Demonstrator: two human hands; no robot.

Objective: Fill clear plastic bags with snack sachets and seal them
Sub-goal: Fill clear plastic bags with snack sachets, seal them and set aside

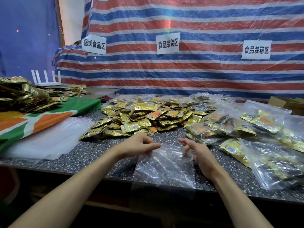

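Observation:
An empty clear plastic bag [164, 168] lies at the table's front edge, its lower part hanging over. My left hand [139, 143] pinches the bag's top left corner. My right hand [195, 152] holds the top right corner with curled fingers. A heap of gold snack sachets [143, 119] sits just beyond my hands in the middle of the table. Several filled clear bags [256, 135] lie to the right.
A stack of empty clear bags [54, 139] lies at the left on the speckled table [98, 155]. Further left are a green and orange cloth [41, 119] and more gold sachets [21, 96]. A cardboard box [286, 102] stands at the far right. A striped tarp [197, 71] closes the back.

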